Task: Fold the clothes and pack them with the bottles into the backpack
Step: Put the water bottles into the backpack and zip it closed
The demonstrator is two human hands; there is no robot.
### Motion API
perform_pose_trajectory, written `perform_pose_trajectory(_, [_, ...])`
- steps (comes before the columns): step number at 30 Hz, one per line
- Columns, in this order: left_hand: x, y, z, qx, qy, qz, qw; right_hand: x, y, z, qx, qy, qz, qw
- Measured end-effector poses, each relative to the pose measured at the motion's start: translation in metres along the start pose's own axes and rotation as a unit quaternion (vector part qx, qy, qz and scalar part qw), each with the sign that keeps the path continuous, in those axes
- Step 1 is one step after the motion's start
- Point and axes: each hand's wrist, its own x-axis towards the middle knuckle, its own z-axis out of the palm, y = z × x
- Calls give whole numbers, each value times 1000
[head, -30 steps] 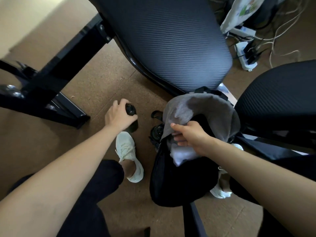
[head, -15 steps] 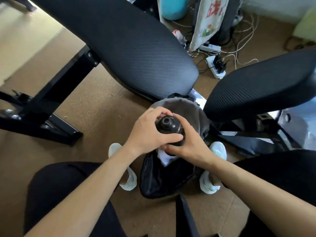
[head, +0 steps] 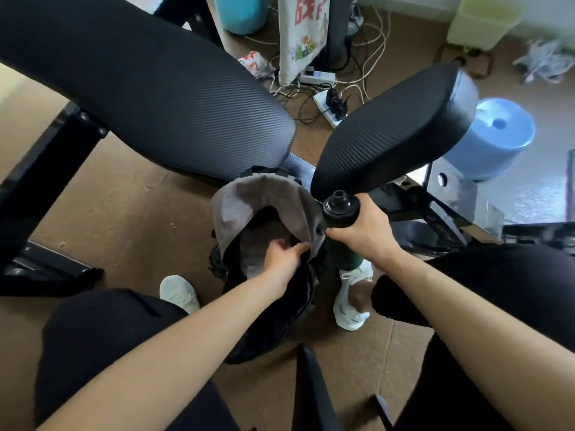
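Left hand [head: 284, 255] taken off the bottle [head: 339, 208]; held now by the right hand [head: 367, 231] alone, grip wrapped round the body just under the black cap. Kept upright just beside the backpack [head: 292, 318], at its right edge, no longer over the mouth. Left grip curled on the opening's rim under the grey flap [head: 249, 203]. Probably making room; bottle not yet packed.

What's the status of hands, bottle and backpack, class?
Left hand grips backpack rim. Right hand holds bottle beside opening, not yet in. Left fingers partly in the way.
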Motion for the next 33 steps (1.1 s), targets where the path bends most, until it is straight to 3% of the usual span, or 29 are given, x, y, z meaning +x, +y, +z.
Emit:
perform_pose_trajectory(6, [18, -1, 19, -55, -65, -23, 996, 11, 2, 8, -32, -8, -62, 998])
perform_pose_trajectory(16, [37, -11, -18, -153, 102, -53, 981, 18, 9, 31, 67, -8, -52, 996])
perform_pose_trajectory(21, [27, -17, -37, -197, 132, -63, 969, 17, 3, 44, 11, -61, -71, 996])
perform_pose_trajectory(24, [20, -21, -50, -186, 138, -82, 969, 21, 9, 41, -65, -56, -47, 995])
perform_pose_trajectory(28, [12, -29, -64, -152, 101, -61, 981, 21, 17, 46, 22, -15, 2, 1000])
perform_pose_trajectory(33, [-1, -35, -66, -83, 69, -11, 994, 16, 16, 65, 55, 23, 31, 998])
